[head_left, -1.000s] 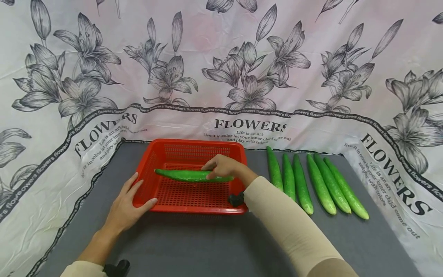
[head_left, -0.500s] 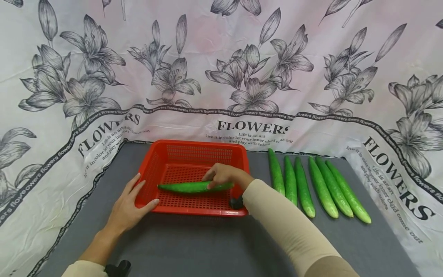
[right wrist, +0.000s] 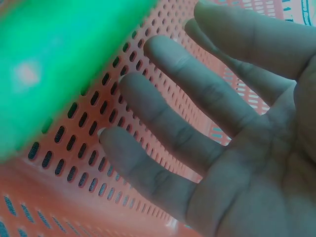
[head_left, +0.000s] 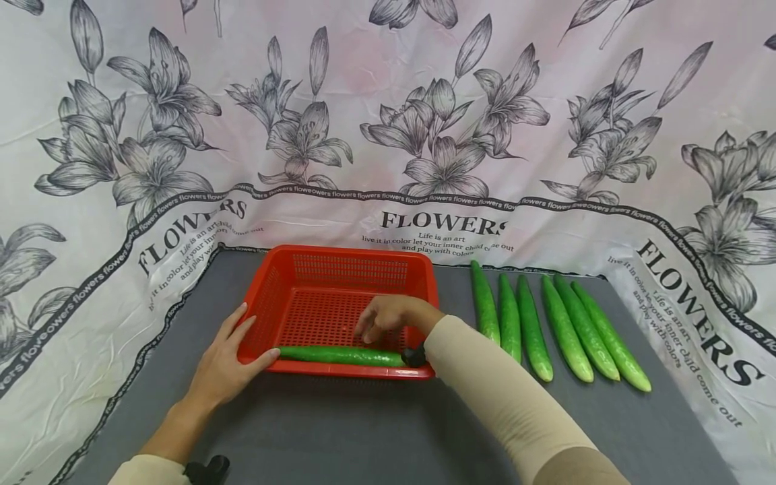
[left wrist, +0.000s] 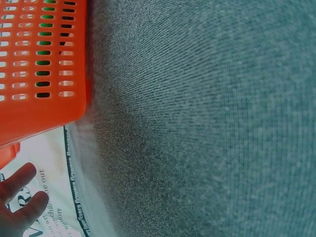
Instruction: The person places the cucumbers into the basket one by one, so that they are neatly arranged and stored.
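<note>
in the head view we see a red basket [head_left: 336, 369] on the grey counter [head_left: 364, 431], with one cucumber [head_left: 339, 355] lying inside it along the near wall. a black device [head_left: 415, 356] at the right wrist hides the cucumber's right end from us. the right hand [head_left: 388, 320] hangs over the basket floor, its fingers loosely bent, holding nothing. the left hand [head_left: 227, 364] is at the near left corner, fingers spread, thumb at the rim. to the right of the basket we count six more cucumbers [head_left: 566, 328] side by side on the counter, the beige sleeve [head_left: 503, 397] covering the lower ends of the leftmost. a flower-printed cloth [head_left: 339, 219] stands behind.

from the left wrist we get the outside of the basket, which the head view mostly hides: slotted wall, with green showing through a row of slots. two left fingertips [left wrist: 32, 207] show at the lower left, apart from each other; whether they touch the basket we cannot tell here.

the right wrist view gives us the palm and the right-hand fingers [right wrist: 182, 138] clearly: spread, slightly curved, clear of the cucumber, which fills the upper left as a green blur.
</note>
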Demonstrator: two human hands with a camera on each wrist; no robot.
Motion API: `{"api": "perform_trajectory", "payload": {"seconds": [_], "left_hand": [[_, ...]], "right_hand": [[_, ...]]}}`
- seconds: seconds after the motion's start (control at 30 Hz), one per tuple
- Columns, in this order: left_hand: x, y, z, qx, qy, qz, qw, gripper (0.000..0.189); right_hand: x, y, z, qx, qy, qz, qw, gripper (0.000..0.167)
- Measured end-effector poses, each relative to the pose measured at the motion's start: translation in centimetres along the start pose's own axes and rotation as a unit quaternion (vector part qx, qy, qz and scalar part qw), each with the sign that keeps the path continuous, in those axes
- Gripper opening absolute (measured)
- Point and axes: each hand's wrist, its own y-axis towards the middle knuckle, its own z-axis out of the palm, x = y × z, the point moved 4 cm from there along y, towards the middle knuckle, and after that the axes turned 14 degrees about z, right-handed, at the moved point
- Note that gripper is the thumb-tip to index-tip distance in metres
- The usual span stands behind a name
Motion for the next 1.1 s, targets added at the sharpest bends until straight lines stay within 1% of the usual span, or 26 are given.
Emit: {"api": "perform_trajectory", "payload": {"seconds": [0.3, 0.53, 0.77, 0.97, 1.1], "left_hand": [[0.0, 0.0, 0.1, 0.001, 0.001, 0.0, 1.0, 0.076], [0.0, 0.0, 0.1, 0.0, 0.002, 0.001, 1.0, 0.075], [-0.1, -0.1, 0.0, 0.0, -0.001, -0.001, 1.0, 0.076], [0.0, 0.0, 0.1, 0.001, 0.001, -0.002, 1.0, 0.076], [-0.2, 0.0, 0.0, -0.001, 0.001, 0.0, 1.0, 0.075]], "right_hand": [[0.0, -0.2, -0.1, 0.0, 0.003, 0.005, 1.0, 0.026], [0.2, -0.7, -0.4, 0.0, 0.009, 0.004, 1.0, 0.03], [1.1, -2.7, -1.4, -0.023, -0.013, -0.021, 0.9994, 0.031], [1.3, -4.7, -2.5, -0.031, 0.007, -0.036, 0.9988, 0.03], [1.3, -6.3, -3.3, -0.043, 0.005, -0.049, 0.9979, 0.028]]}}
